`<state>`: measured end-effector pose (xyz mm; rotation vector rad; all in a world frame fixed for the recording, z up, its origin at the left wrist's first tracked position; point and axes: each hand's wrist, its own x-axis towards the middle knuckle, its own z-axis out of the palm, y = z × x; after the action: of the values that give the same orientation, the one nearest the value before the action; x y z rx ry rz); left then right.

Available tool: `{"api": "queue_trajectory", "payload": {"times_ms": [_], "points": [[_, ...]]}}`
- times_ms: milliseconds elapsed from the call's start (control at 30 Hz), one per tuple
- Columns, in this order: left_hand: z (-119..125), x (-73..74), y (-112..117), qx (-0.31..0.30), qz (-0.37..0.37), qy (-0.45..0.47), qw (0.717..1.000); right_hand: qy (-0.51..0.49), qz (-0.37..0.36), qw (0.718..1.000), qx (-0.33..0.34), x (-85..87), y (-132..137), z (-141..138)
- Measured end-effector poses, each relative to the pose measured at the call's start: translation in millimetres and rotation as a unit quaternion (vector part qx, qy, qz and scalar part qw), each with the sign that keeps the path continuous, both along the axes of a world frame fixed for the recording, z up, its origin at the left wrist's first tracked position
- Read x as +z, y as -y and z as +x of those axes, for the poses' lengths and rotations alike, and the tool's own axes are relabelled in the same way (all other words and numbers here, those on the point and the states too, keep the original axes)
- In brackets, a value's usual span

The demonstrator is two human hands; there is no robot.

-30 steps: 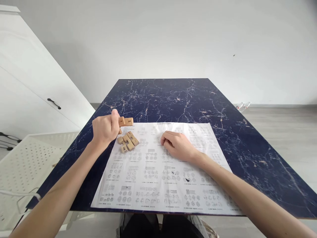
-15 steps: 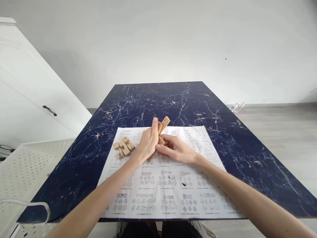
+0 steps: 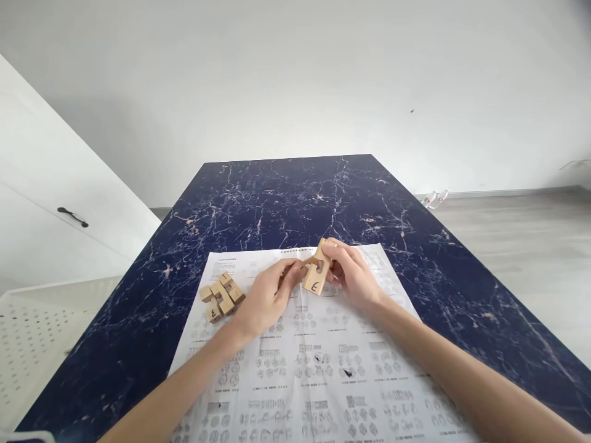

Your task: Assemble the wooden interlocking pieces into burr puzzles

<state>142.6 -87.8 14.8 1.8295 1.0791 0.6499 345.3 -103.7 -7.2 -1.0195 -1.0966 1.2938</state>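
Observation:
A flat, notched wooden puzzle piece [image 3: 314,283] with a handwritten mark like a 3 stands tilted over the paper. My right hand [image 3: 354,271] grips its upper right side, thumb on the front face. From the left, my left hand [image 3: 272,290] pinches a narrow wooden stick [image 3: 308,263] that reaches the notch of the marked piece. Whether the two are joined I cannot tell. My left fingers partly cover the stick. Left of my left hand, an interlocked cluster of wooden puzzle pieces [image 3: 222,296] rests on the sheet, also marked with a 3.
A large creased instruction sheet [image 3: 300,369] with printed diagrams lies under my hands on the dark blue marbled table [image 3: 286,197]. A white cabinet [image 3: 50,166] and a perforated white surface [image 3: 32,344] are at the left. Two clear bottles [image 3: 435,198] stand beyond the right edge.
My hands have moved apart from their close clasp around the pieces. The long piece marked 2 no longer shows; a face marked 3 is turned toward me. The view has shifted slightly.

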Motion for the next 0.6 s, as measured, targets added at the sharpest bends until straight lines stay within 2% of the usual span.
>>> {"api": "queue_trajectory", "payload": {"times_ms": [133, 233, 333, 467, 600], "points": [[-1.4, -4.3, 0.9, 0.020, 0.002, 0.030, 0.999, 0.006, -0.017, 1.000, -0.023, -1.1, -2.6, 1.7], [-3.4, -7.8, 1.4, 0.064, -0.013, 0.047, 0.997, -0.005, -0.027, 0.999, -0.017, -2.7, -2.8, 0.3], [-5.5, -4.3, 4.4, 0.108, -0.037, 0.051, 0.992, -0.023, -0.037, 0.999, -0.011, -3.4, -2.3, -1.0], [-6.0, 3.5, 5.4, 0.127, -0.122, 0.112, 0.978, -0.042, -0.045, 0.998, -0.015, -3.0, -2.3, -0.2], [-5.4, 4.3, -2.2, 0.114, -0.224, 0.223, 0.942, -0.051, -0.044, 0.997, -0.026, -3.1, -3.5, 1.1]]}}
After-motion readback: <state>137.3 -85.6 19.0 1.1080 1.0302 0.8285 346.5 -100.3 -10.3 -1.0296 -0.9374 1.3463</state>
